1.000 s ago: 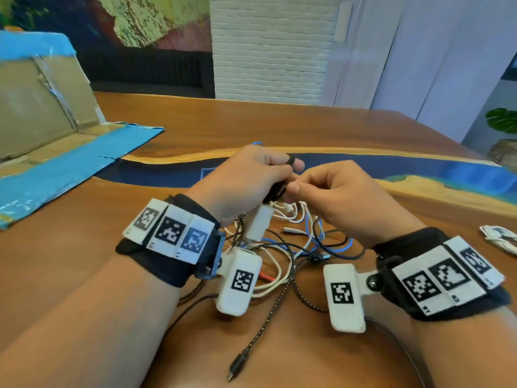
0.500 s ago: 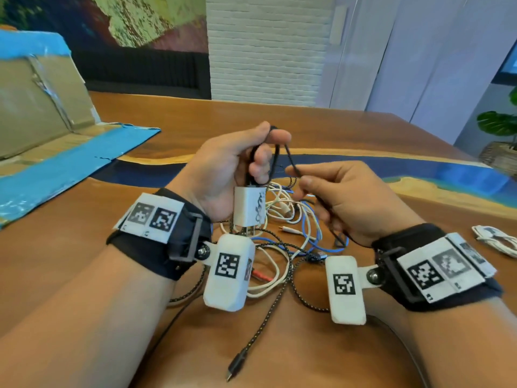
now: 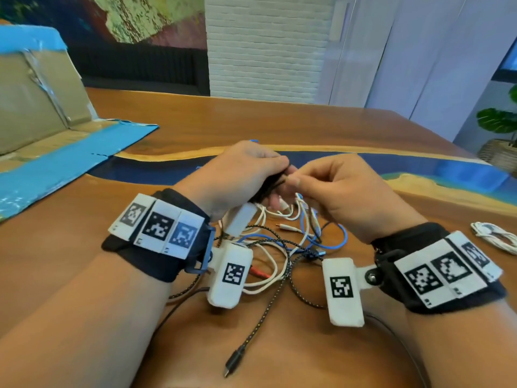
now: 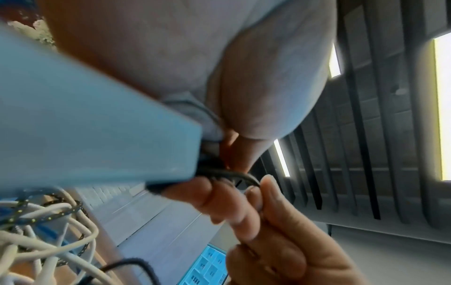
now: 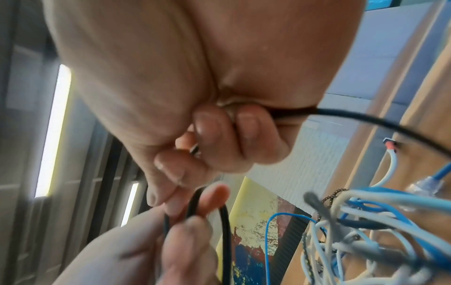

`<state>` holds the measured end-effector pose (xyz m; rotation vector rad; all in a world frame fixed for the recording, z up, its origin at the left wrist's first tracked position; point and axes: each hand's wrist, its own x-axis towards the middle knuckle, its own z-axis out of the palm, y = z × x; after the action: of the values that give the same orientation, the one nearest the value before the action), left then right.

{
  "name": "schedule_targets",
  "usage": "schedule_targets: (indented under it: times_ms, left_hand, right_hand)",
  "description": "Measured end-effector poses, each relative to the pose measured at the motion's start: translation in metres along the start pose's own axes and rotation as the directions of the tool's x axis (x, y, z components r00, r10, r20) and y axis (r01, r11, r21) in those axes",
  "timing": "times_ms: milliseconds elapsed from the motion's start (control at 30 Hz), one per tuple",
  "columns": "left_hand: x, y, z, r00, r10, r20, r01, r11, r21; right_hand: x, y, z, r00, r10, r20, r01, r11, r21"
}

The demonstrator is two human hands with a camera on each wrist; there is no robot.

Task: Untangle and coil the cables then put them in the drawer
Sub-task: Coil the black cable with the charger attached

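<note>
My left hand grips a bundle of black cable just above the table, with a white adapter hanging under it. My right hand meets it from the right and pinches the same black cable, which runs out of its curled fingers. In the left wrist view the black cable passes between both hands' fingertips. Below the hands lies a tangle of white, blue and braided cables. A braided black cable's plug lies nearest me.
A coiled white cable lies apart at the right on the wooden table. An opened cardboard box with blue tape stands at the far left. A potted plant is beyond the table's right corner.
My left hand has turned palm down and dropped lower with the black cable. My right hand has closed in on it, and the two now touch.
</note>
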<state>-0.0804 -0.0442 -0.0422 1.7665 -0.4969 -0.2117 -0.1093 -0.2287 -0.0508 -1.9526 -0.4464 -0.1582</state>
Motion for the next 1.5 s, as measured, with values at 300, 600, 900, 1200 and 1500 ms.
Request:
schedule_targets:
  times_ms: [300,600,900,1200,1500]
  left_hand:
    - [-0.002,0.001,-0.009,0.994,0.006,0.107,0.021,0.969,-0.247]
    - [0.0,0.006,-0.011,0.987,0.139,-0.083,-0.157,0.706,-0.691]
    - [0.005,-0.003,0.006,0.988,0.057,-0.145,-0.034,0.987,0.155]
    - [-0.006,0.005,0.008,0.998,0.019,0.059,-0.015,0.997,-0.069]
    - [-0.004,0.005,-0.001,0.996,0.034,0.087,0.006,0.904,-0.428]
  right_hand:
    - [0.007,0.017,-0.023,0.941,0.082,-0.327,-0.001,0.97,0.242]
    - [0.006,0.016,0.0,0.985,0.152,-0.082,-0.144,0.985,0.096]
    - [-0.004,-0.005,0.007,0.993,0.076,0.093,-0.06,0.983,-0.171]
    - [0.003,-0.001,-0.011,0.992,0.127,-0.005,-0.102,0.818,0.567]
    - [0.013,0.013,-0.01,0.947,0.21,-0.244,-0.044,0.835,0.548]
